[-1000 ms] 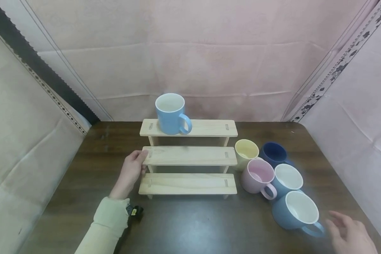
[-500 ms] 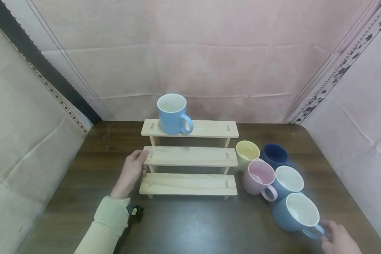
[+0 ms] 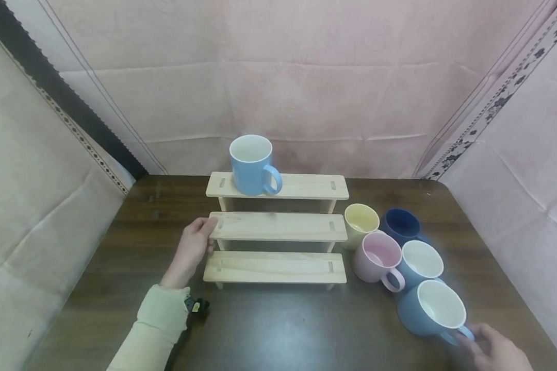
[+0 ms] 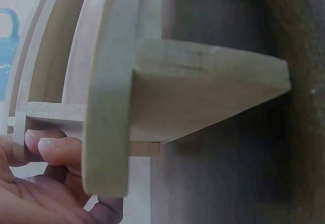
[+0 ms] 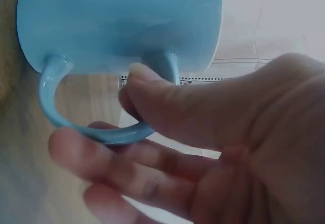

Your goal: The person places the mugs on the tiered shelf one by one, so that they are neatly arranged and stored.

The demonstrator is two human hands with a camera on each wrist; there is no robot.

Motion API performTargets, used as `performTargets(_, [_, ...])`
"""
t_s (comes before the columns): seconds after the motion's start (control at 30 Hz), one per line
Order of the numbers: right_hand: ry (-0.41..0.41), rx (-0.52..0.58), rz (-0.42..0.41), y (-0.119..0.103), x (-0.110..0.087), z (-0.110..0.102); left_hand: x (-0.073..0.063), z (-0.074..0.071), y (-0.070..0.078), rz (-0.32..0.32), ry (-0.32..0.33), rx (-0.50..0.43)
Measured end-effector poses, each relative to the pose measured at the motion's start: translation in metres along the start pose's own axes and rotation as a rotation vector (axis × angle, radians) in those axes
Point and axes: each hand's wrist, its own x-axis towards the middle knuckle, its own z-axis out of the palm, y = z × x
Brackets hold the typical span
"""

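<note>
Handle (image 5: pixel 46 94) of the light blue mug (image 3: pixel 432 308), at the lower right of the frame, is gripped by the right hand (image 3: pixel 496 350), thumb against curled fingers; a firm pinch and a level rim should stop the mug tipping from that one side. Drawing it toward the bottom edge looks safest, since a second pale blue mug (image 3: pixel 422 259) stands close behind, touching or not I cannot tell, with a pink mug (image 3: pixel 376 260), navy mug (image 3: pixel 400 226) and yellow mug (image 3: pixel 359 224) crowding beyond. At centre, the left hand (image 3: pixel 192 252) holds the middle board (image 3: pixel 278 227) of a wooden stand (image 3: pixel 275 267) by its left end; another blue mug (image 3: pixel 250 167) occupies the top board (image 3: pixel 313 186).
</note>
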Motion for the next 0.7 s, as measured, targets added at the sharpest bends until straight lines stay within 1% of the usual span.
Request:
performTargets(0.07, [0.047, -0.008, -0.022, 0.000, -0.002, 0.002, 0.000, 0.000, 0.000, 0.000, -0.002, -0.002])
performTargets(0.17, [0.119, 0.013, -0.027, 0.001, -0.005, 0.009, 0.001, 0.001, -0.001, 0.000, -0.006, -0.004])
performTargets(0.37, [0.066, 0.102, 0.090, 0.006, -0.003, 0.014, 0.000, 0.001, -0.001, -0.005, -0.001, -0.003])
performTargets(0.4, [0.060, 0.106, 0.105, 0.007, -0.003, 0.014, 0.000, 0.001, -0.001, -0.005, 0.000, -0.003])
performTargets(0.43, [0.075, 0.108, 0.109, 0.005, -0.004, 0.014, 0.000, 0.001, -0.001, -0.005, 0.003, -0.002])
performTargets(0.57, [0.151, 0.127, 0.129, 0.001, -0.008, 0.017, 0.000, 0.000, 0.000, -0.004, 0.005, -0.001])
performTargets(0.63, [0.233, 0.128, 0.089, -0.001, -0.011, 0.020, 0.000, 0.000, 0.000, -0.005, 0.004, -0.001])
performTargets(0.7, [0.332, 0.132, 0.020, -0.004, -0.015, 0.023, -0.001, 0.000, 0.000, -0.006, 0.002, -0.002])
